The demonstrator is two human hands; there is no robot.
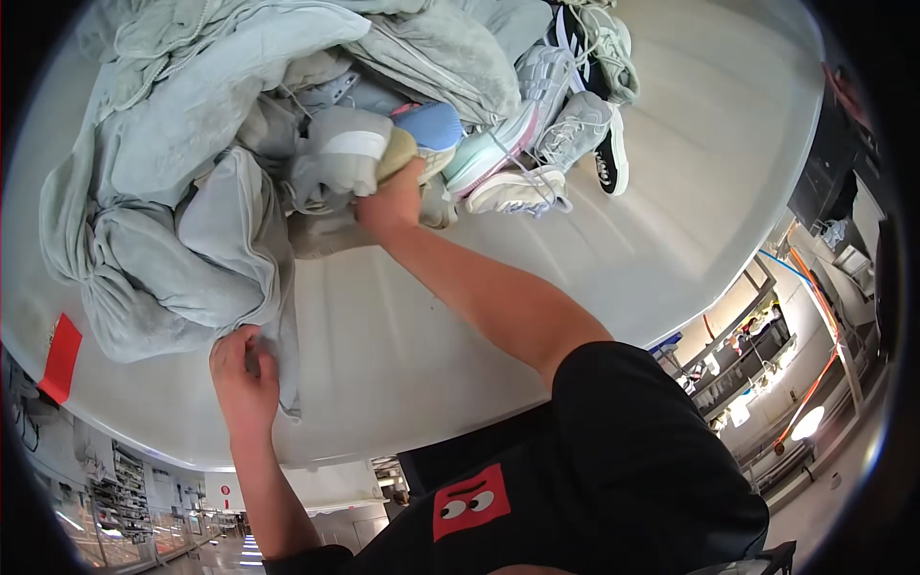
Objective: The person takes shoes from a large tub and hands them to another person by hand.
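My left hand [245,379] is at the lower edge of a pale grey fabric laundry bag [187,249], its fingers curled on the cloth. A loose strip of the bag hangs to the right of that hand. Farther in, my right hand [391,203] reaches into the pile and grips a grey shoe [343,158] with a pale band and a yellowish sole; some of its fingers are hidden by the shoe. Just beyond lies a shoe with a blue sole [428,126]. A pale sneaker with a mint and pink sole [494,149] rests to the right.
More bundled grey bags [422,57] lie at the back. Beside them are a grey lace-up sneaker [575,129], a white shoe [517,192] and a black-and-white sneaker [610,163]. A red tape strip [60,357] marks the left rim of the white table [383,335].
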